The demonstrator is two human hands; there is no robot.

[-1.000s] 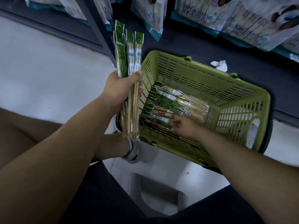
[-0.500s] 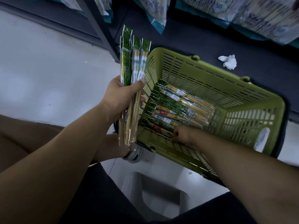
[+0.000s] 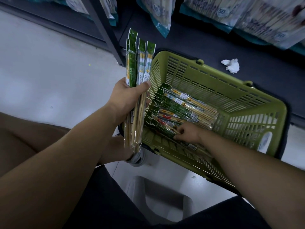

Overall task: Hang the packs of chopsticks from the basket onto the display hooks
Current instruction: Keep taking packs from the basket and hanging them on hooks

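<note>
Head view: a bundle of packs [image 3: 139, 66] is gripped in the left hand [image 3: 127, 96], with the thumb laid across the front and the fingers curled behind. The bundle is held nearly upright above the floor [image 3: 41, 71], just beside the left end of the basket [image 3: 206, 80]. Its green header cards are turned up and the bare chopstick ends hang below the hand.

The green slotted basket is seen against the front edge of the dark shelf [image 3: 189, 45]. More packs [image 3: 186, 108] are laid side by side on its bottom, with the green headers toward the left wall and the stick ends toward the right wall.

The right hand [image 3: 189, 133] is reached into the basket by its near wall. Its fingers are curled and one pack [image 3: 162, 128] at the near edge of the pile is pinched between thumb and fingertips.

A crumpled tissue [image 3: 231, 65] is seen on the shelf, just beyond the far rim of the basket. Bags [image 3: 162, 14] of chopsticks are hung in a row above the shelf, along the top of the picture. A grey stool [image 3: 158, 195] is seen between the person's legs, and a shoe [image 3: 137, 158] is set on the floor below the bundle, near the basket's near left corner.
</note>
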